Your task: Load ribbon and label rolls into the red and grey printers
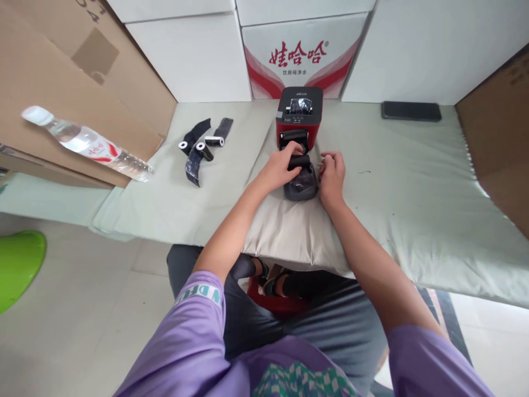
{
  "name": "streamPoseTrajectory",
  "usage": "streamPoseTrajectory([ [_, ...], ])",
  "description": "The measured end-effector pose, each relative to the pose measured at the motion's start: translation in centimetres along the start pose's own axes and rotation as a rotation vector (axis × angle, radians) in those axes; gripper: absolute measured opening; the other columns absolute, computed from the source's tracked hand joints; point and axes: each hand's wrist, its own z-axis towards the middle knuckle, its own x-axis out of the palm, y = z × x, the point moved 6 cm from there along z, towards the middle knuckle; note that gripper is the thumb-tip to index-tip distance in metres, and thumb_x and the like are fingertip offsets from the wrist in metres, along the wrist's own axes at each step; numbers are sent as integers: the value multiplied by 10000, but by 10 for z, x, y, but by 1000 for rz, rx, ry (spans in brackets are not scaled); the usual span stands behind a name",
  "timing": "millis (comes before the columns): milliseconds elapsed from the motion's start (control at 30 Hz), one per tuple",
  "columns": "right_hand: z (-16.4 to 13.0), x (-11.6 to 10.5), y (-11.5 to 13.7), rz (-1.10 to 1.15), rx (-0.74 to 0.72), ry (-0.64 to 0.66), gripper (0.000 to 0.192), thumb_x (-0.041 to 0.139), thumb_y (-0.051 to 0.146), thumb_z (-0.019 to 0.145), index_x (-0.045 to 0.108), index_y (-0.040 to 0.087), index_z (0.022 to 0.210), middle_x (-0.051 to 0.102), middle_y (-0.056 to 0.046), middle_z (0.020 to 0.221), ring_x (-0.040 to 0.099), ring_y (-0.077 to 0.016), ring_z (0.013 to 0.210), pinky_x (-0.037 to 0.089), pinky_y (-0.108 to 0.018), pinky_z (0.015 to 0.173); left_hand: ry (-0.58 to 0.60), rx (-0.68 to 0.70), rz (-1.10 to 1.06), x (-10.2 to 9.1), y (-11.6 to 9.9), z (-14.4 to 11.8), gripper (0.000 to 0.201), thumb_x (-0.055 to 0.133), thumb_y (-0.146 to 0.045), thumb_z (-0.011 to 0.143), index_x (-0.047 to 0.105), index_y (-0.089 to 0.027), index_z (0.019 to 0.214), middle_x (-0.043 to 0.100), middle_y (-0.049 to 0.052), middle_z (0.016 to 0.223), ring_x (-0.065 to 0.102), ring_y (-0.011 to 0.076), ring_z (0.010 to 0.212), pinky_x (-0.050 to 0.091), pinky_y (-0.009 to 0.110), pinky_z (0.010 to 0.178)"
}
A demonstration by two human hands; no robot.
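Printer-ish gadget: little boxy thing [280,135], red sides, black top with crinkly shiny film in its window, far-middle of the tabletop [384,204]; tiny print's unreadable to me
Near side of it: dark grey rounded part [301,194] with glossy black film on it
Left hand [281,167]: thumb and fingers pinched around a black roll [298,161]
Right hand [332,179]: half curled just right of the grey part, can't tell if it's gripping anything
Branding: white-and-red carton [303,58] behind says 娃哈哈 饮用纯净水; bottle [93,146] at left, 娃哈哈 too

Room between machine [300,117] and phone [411,111]
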Motion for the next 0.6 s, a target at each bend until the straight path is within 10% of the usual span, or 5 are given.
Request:
streamPoseTrajectory([
  [600, -1, 1, 6, -2, 18, -2, 359, 505, 615, 1002, 583, 271, 937, 571, -25, 931, 622, -196, 960, 567, -337, 801, -74, -160, 140, 5, 27, 5, 165, 723, -209, 914, 837, -226, 1032, 764, 110, 1130, 650, 310, 1136, 550, 518, 1044],
])
